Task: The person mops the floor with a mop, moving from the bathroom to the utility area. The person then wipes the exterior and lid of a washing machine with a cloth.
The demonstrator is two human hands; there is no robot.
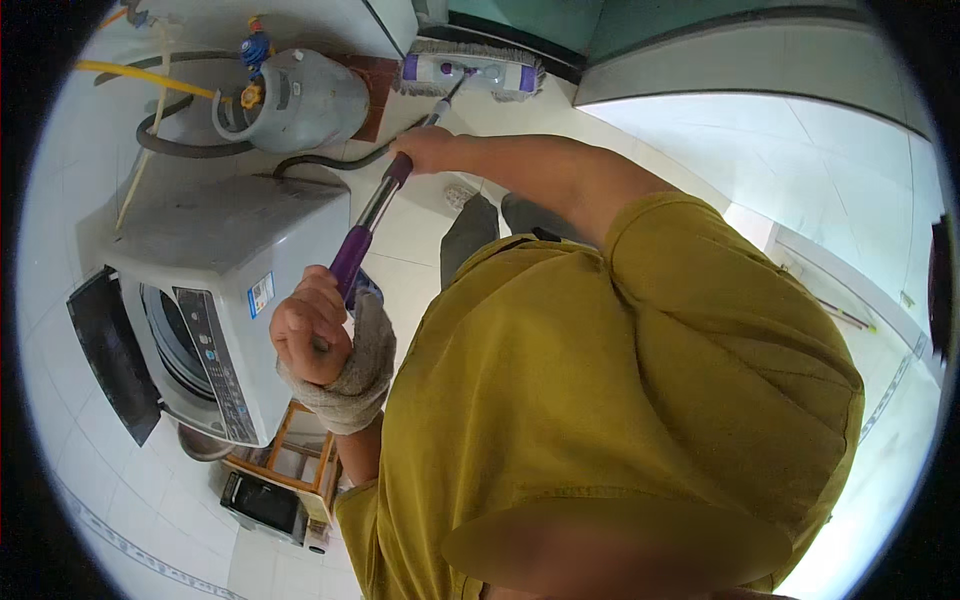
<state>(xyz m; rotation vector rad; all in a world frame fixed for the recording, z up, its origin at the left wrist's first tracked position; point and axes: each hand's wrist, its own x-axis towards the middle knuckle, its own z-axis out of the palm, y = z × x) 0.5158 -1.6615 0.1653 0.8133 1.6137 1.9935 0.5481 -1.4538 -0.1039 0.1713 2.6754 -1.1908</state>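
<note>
A flat mop (352, 258) with a purple and silver pole slants across the view. Its white and purple head (425, 70), fringed in grey, lies on the floor at the far side against a dark threshold. My left hand (308, 328) is closed round the upper end of the pole, near the washing machine. A grey cloth (362, 362) is wrapped about my left wrist. Farther down, my right hand (424, 150) grips the pole by a dark purple section, with the arm stretched out in front of me.
To the left stands a grey top-loading washing machine (235, 225), its lid raised. Beyond it is a grey gas cylinder (320, 100) with a yellow hose (140, 75). A dark drain hose (340, 162) crosses the floor. A wooden stand (290, 450) and a black appliance (262, 505) are at lower left.
</note>
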